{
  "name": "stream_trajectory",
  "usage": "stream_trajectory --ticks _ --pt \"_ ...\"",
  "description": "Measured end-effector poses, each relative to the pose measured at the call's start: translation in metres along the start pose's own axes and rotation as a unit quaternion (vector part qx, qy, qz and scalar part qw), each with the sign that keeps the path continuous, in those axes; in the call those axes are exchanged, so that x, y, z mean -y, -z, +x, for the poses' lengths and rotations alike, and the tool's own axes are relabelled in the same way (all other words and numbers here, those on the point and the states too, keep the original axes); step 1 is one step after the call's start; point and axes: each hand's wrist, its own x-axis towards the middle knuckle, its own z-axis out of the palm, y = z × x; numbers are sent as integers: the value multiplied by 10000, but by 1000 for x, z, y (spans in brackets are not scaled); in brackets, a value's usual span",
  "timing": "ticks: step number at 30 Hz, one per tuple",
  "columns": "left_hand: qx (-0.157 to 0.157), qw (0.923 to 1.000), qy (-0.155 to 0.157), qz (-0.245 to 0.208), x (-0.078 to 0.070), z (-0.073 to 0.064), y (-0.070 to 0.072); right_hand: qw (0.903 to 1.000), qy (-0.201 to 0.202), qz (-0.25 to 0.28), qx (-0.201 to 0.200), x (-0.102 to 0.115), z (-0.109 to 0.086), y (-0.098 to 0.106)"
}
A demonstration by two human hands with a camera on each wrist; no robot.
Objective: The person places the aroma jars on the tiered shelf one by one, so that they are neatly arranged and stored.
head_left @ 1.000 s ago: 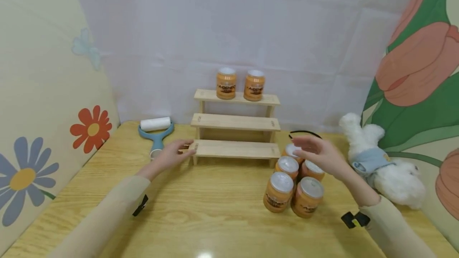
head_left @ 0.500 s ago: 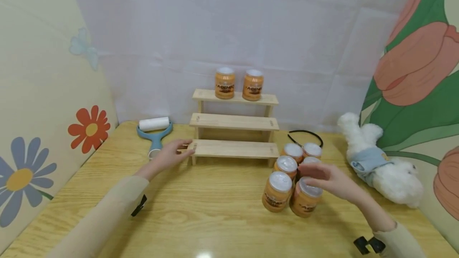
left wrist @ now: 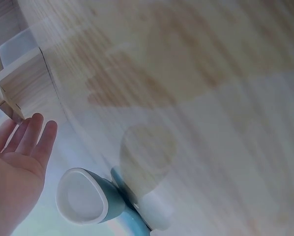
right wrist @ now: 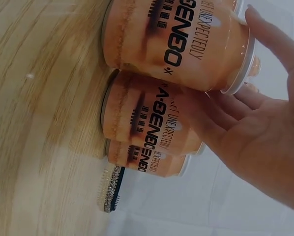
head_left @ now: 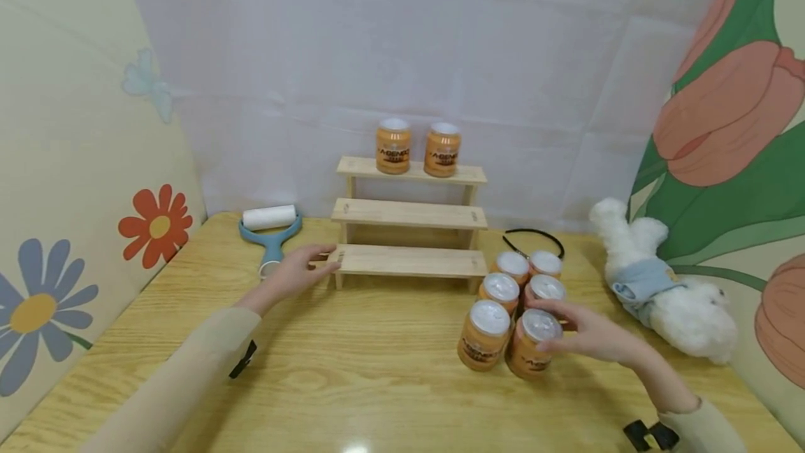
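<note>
My right hand point(head_left: 588, 331) is around the top of the front right orange can point(head_left: 527, 362), thumb on its near side and fingers behind the lid. In the right wrist view, the thumb tip lies at the rim of that can point(right wrist: 176, 39); some fingers are hidden behind it. Several more silver-lidded orange cans point(head_left: 481, 344) stand close beside it in two rows. My left hand point(head_left: 295, 272) rests its fingertips at the left end of the lowest board of a three-step wooden shelf point(head_left: 409, 261). Its fingers are nearly straight in the left wrist view.
Two like cans point(head_left: 393, 149) stand on the shelf's top step. A blue lint roller point(head_left: 272, 229) lies left of the shelf. Behind the grouped cans is a black headband point(head_left: 547, 233). A white plush toy point(head_left: 666, 292) lies at the right, by the flowered wall panel.
My right hand has come down and toward me from over the rear cans to the front right can, and its fingers have closed in around the lid. The left hand stays at the shelf.
</note>
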Motion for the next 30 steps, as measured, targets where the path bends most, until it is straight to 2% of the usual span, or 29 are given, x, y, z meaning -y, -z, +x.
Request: stream_trajectory --ticks 12,16,21,24,30 --pt "10 9999 -46 135 3 3 0 9927 -501 -653 -883 3 7 -16" --pt "-8 9999 -55 155 3 3 0 9924 -500 -778 -806 2 6 -17" --pt "6 9998 -56 202 1 1 0 9947 -586 -584 -614 -2 2 -19" --pt "8 9998 -53 197 -3 0 1 9938 -732 -447 -710 -2 2 -22" --pt "17 9998 -61 188 -5 0 1 9901 -889 -498 -964 -1 1 -24"
